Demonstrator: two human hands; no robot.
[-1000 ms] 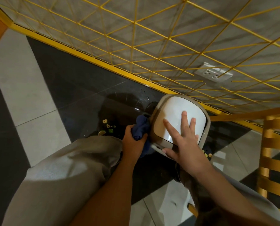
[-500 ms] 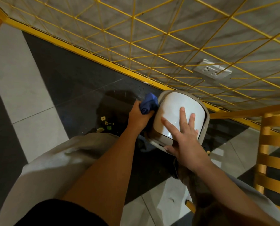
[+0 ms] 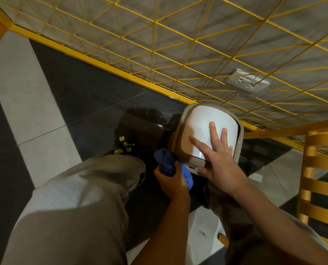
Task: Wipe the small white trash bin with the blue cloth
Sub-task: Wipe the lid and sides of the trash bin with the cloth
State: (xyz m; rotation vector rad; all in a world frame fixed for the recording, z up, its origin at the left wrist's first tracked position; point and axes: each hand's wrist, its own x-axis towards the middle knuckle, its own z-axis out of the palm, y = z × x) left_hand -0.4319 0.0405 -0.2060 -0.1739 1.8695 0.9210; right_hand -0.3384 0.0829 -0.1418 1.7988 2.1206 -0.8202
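The small white trash bin (image 3: 201, 129) with a beige rim stands on the dark floor tile by the yellow grid wall. My right hand (image 3: 218, 161) lies flat on its white lid, fingers spread, thumb at the near rim. My left hand (image 3: 170, 181) grips the bunched blue cloth (image 3: 167, 164) against the bin's near left lower side. The bin's body below the lid is mostly hidden.
A yellow wire grid (image 3: 178, 54) covers the wall behind the bin, with a white wall socket (image 3: 247, 83) on it. A yellow wooden chair (image 3: 323, 169) stands at the right. My knees in beige trousers (image 3: 79, 203) fill the foreground. Small green and yellow bits (image 3: 124, 144) lie on the floor.
My left hand with the cloth went up along the bin's left side to the far rim, then came back down to the near lower side. The right hand stayed on the lid.
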